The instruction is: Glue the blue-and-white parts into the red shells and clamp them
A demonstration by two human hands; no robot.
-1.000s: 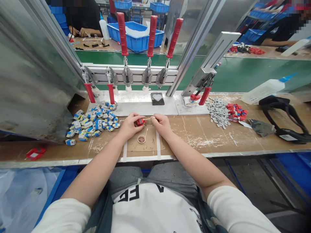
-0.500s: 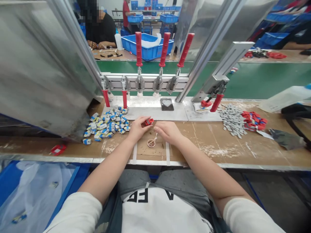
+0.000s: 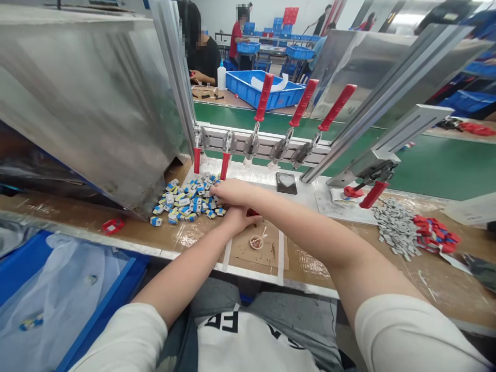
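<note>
My left hand is closed round a small red plastic part, mostly hidden by my hands. My right hand crosses above the left, its curled fingertips at the right edge of a pile of small white, blue and yellow blocks. What these fingertips hold, if anything, is hidden. Below my hands, a small round dish with a brownish content sits on a taped-down board. A thin white stick leans in the dish.
Red-handled toggle clamps line a metal rail behind my hands, with a dark block below. Grey pieces and red parts are heaped at right. A lone red part lies left; a metal box stands there.
My right hand has moved left, from beside the dish across my left hand to the block pile. The left hand keeps the red part. The view has shifted, showing more of the room.
</note>
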